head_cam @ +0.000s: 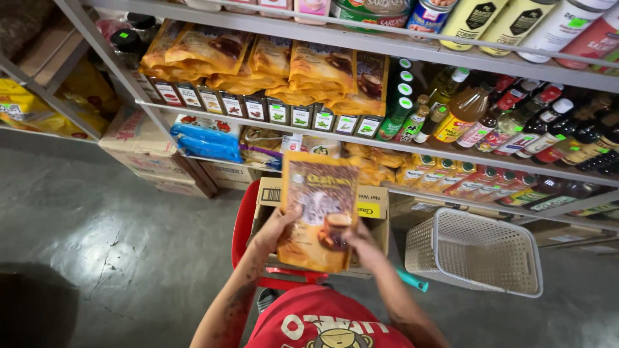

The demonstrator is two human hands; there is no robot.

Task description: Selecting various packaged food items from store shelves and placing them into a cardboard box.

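Both my hands hold up an orange and brown pouch [318, 209] with a picture of a cup on it. My left hand [276, 231] grips its lower left edge; my right hand [356, 237] grips its lower right edge. Just behind the pouch sits an open cardboard box [373, 205], resting on a red stool or basket [244, 222]. On the shelf above lie several matching orange pouches [322, 71], stacked flat.
A metal shelf rack [387, 45] holds small dark boxes, bottles of sauce and oil [516, 122] and cans. A white plastic basket [477, 252] stands on the grey floor at right. Cardboard boxes [138, 145] and blue packets [206, 142] sit on the low shelf.
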